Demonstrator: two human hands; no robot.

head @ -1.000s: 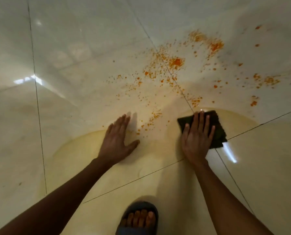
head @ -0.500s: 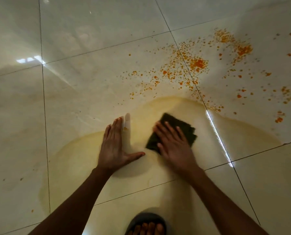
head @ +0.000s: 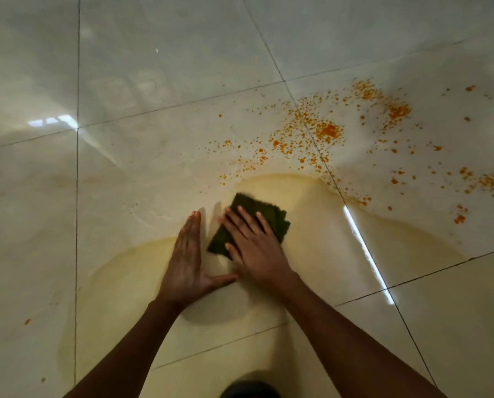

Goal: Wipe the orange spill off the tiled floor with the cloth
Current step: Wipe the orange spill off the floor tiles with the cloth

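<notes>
Plenty left: right hand [head: 256,255] flat, pinning dark green folded cloth [head: 250,225] on glossy cream tiled floor [head: 154,168], left hand [head: 187,267] splayed empty beside; push up through orange speckled spill [head: 326,133], folding often.

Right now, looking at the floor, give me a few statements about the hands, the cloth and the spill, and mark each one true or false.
1. The right hand presses flat on the dark cloth. True.
2. The left hand holds the cloth. False: it rests bare on the tiled floor beside the cloth.
3. Orange spots lie beyond the cloth. True.
4. The floor is already clean. False: spots and a yellowish wet smear remain.
</notes>
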